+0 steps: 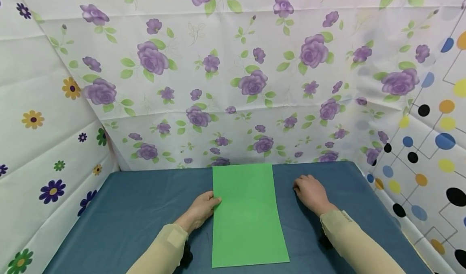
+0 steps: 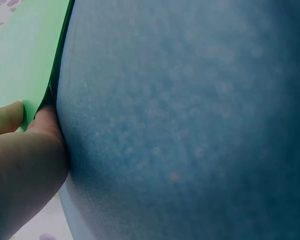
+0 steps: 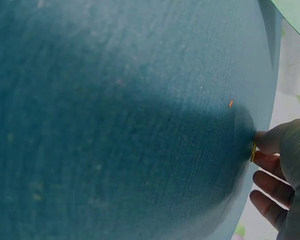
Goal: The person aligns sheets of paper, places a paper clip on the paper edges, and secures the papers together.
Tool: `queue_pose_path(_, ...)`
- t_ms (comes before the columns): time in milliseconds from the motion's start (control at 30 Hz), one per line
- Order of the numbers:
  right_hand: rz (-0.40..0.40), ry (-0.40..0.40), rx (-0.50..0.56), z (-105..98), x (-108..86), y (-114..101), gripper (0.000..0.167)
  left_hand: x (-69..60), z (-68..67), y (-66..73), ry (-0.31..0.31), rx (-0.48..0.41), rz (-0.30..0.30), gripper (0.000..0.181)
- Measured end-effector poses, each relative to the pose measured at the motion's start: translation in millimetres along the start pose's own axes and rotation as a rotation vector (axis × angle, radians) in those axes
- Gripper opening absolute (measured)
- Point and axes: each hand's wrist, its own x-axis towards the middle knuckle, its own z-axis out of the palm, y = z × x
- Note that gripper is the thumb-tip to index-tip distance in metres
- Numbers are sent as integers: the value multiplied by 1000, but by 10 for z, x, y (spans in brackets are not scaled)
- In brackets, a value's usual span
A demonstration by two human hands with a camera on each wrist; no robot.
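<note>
A green sheet of paper or thin card (image 1: 245, 217) lies lengthwise on the blue-covered table. My left hand (image 1: 201, 210) pinches its left edge, thumb on top and fingers underneath. In the left wrist view that edge of the green sheet (image 2: 32, 55) is lifted a little off the cloth, and the left hand (image 2: 27, 155) partly hides it. To the right of the sheet, apart from it, is my right hand (image 1: 312, 193). The right wrist view shows the right hand (image 3: 285, 165) pinching a small thin yellow piece (image 3: 253, 152) between thumb and forefinger; its kind is unclear.
A blue cloth (image 1: 153, 209) covers the table. Behind it hangs a white sheet with purple flowers (image 1: 225, 80), with patterned sheets on the left (image 1: 40, 152) and right (image 1: 433, 165). A tiny orange speck (image 3: 230, 103) lies on the cloth near the right hand.
</note>
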Motion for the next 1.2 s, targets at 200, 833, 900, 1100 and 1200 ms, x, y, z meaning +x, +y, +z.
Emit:
queue_pose_path(200,8,-5,-7,11,20,0,3,5,9,5,4,3,9,46)
queue_pose_path(833,58,-85,13,16,65,-52,8,9,0,24,-9,-8,4,46)
queue_pose_path(900,70,-101,23,19,67,-52,8,8,-1,24,-11,-8,5,47)
queue_pose_path(1100,187,-144,135,41,59,-40,12,5,-3,20,-14,-5,3,47)
queue_pose_path(1200,226,-112,228,23,44,-46,11,-1,-6,14,-13,-2,-4,48)
